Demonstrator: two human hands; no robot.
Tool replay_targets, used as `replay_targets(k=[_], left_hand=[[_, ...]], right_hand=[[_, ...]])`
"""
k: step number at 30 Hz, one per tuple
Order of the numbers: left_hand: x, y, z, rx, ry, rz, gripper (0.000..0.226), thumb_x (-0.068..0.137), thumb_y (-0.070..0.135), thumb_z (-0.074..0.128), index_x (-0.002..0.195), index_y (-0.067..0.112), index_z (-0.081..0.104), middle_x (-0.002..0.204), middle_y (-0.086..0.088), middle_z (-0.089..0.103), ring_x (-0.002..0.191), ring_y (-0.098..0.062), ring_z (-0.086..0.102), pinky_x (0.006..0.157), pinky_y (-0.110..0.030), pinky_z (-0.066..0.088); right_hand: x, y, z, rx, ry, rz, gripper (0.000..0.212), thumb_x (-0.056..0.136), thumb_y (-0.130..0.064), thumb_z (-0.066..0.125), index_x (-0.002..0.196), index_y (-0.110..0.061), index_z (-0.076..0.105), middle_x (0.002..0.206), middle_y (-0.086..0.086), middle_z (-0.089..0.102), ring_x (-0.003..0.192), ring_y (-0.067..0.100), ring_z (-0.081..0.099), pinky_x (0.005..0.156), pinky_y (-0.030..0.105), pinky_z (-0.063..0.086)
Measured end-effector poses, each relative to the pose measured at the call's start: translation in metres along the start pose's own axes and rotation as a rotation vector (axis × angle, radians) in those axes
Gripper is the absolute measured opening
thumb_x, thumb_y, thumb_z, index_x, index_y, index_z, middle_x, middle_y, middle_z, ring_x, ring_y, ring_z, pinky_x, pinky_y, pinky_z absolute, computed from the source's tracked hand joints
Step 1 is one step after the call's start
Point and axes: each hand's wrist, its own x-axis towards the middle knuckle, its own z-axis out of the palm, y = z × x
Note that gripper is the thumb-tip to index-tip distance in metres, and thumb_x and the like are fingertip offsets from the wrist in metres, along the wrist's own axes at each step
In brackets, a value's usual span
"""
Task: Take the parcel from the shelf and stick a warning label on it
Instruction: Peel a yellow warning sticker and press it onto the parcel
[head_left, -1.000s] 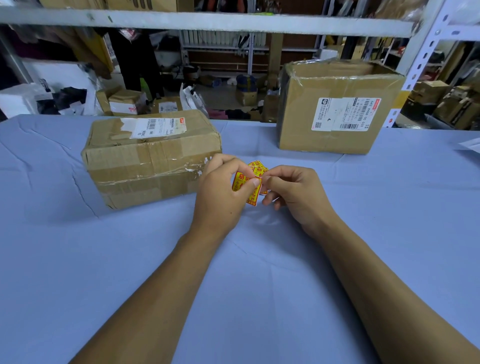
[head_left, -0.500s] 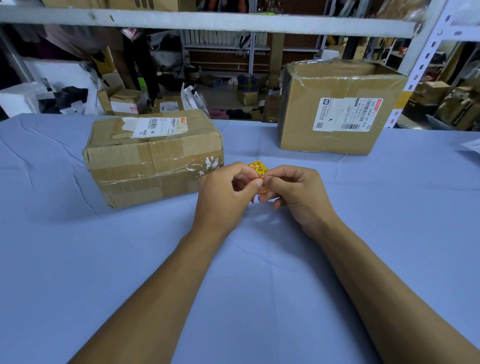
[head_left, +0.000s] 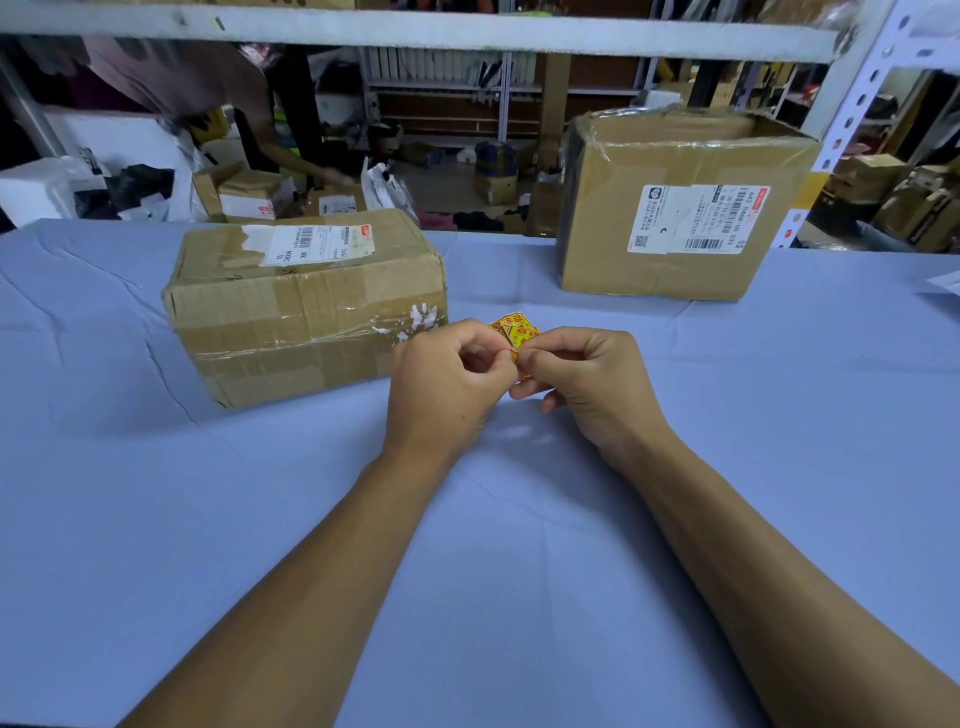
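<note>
From the head camera, your left hand (head_left: 447, 387) and right hand (head_left: 592, 384) meet above the blue tabletop (head_left: 156, 519), fingertips pressed together on a small bunch of yellow-and-red warning labels (head_left: 514, 328). Both hands pinch the labels between thumb and forefinger, with the other fingers curled in; the upper edge of the labels shows above your knuckles, while the rest is hidden behind them. The parcel (head_left: 306, 306) lies on the tabletop just left of your left hand, close to it but not touching, a long brown cardboard box wrapped in clear tape with a white shipping slip (head_left: 311, 244) on its top face. A second, taller cardboard box (head_left: 680, 208) stands farther back on the right, well apart from your hands, with a white barcode slip on its front. A white shelf beam (head_left: 415, 31) runs across the top, and cluttered boxes fill the room behind it.
</note>
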Motion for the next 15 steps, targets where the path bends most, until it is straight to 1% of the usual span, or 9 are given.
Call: replay_targets(k=[4, 6, 8, 10, 13, 15], left_hand=[[0.0003, 0.0007, -0.0003, -0.015, -0.008, 0.009, 0.018, 0.077, 0.007, 0.07, 0.072, 0.025, 0.07, 0.061, 0.013, 0.067, 0.055, 0.001, 0.059, 0.058, -0.011, 0.046], [0.0003, 0.0007, -0.0009, -0.019, 0.0, 0.011, 0.017, 0.077, 0.008, 0.071, 0.073, 0.025, 0.071, 0.062, 0.014, 0.067, 0.057, 0.001, 0.06, 0.059, -0.012, 0.047], [0.0005, 0.0004, -0.0014, -0.011, 0.008, 0.01, 0.016, 0.076, 0.008, 0.071, 0.073, 0.024, 0.072, 0.063, 0.014, 0.068, 0.057, 0.001, 0.061, 0.06, -0.014, 0.049], [0.0002, 0.0006, -0.0015, -0.001, 0.004, 0.007, 0.015, 0.075, 0.007, 0.072, 0.074, 0.022, 0.074, 0.064, 0.014, 0.069, 0.058, 0.0, 0.062, 0.06, -0.014, 0.05], [-0.0007, 0.0016, -0.0017, 0.021, 0.0, 0.005, 0.017, 0.075, 0.007, 0.072, 0.072, 0.024, 0.073, 0.065, 0.013, 0.07, 0.061, -0.003, 0.064, 0.06, -0.014, 0.052], [-0.0008, 0.002, -0.0019, 0.032, 0.0, 0.005, 0.016, 0.074, 0.007, 0.072, 0.073, 0.023, 0.073, 0.065, 0.01, 0.071, 0.064, -0.007, 0.066, 0.06, -0.017, 0.052]], right_hand=[[0.0008, 0.001, -0.0013, 0.027, 0.018, -0.009, 0.02, 0.087, 0.001, 0.061, 0.074, -0.008, 0.073, 0.064, 0.001, 0.072, 0.059, 0.011, 0.072, 0.046, 0.018, 0.044], [0.0009, 0.0016, -0.0016, 0.04, 0.017, -0.012, 0.017, 0.088, 0.0, 0.062, 0.078, -0.004, 0.075, 0.071, 0.007, 0.072, 0.062, 0.013, 0.073, 0.047, 0.019, 0.045], [0.0007, 0.0019, -0.0011, 0.036, 0.008, -0.01, 0.015, 0.088, 0.0, 0.063, 0.081, -0.003, 0.076, 0.072, 0.01, 0.073, 0.064, 0.013, 0.074, 0.047, 0.018, 0.046], [0.0003, 0.0019, -0.0007, 0.025, 0.005, -0.006, 0.017, 0.088, 0.001, 0.062, 0.079, -0.004, 0.076, 0.069, 0.009, 0.073, 0.062, 0.012, 0.074, 0.047, 0.018, 0.046], [-0.0001, 0.0015, -0.0001, -0.011, 0.006, -0.009, 0.02, 0.087, 0.001, 0.061, 0.074, -0.007, 0.075, 0.063, 0.002, 0.072, 0.059, 0.01, 0.072, 0.047, 0.018, 0.045], [-0.0006, 0.0018, 0.0006, -0.049, 0.016, -0.027, 0.021, 0.085, 0.0, 0.062, 0.071, -0.008, 0.075, 0.058, -0.006, 0.069, 0.052, 0.008, 0.064, 0.047, 0.019, 0.043]])
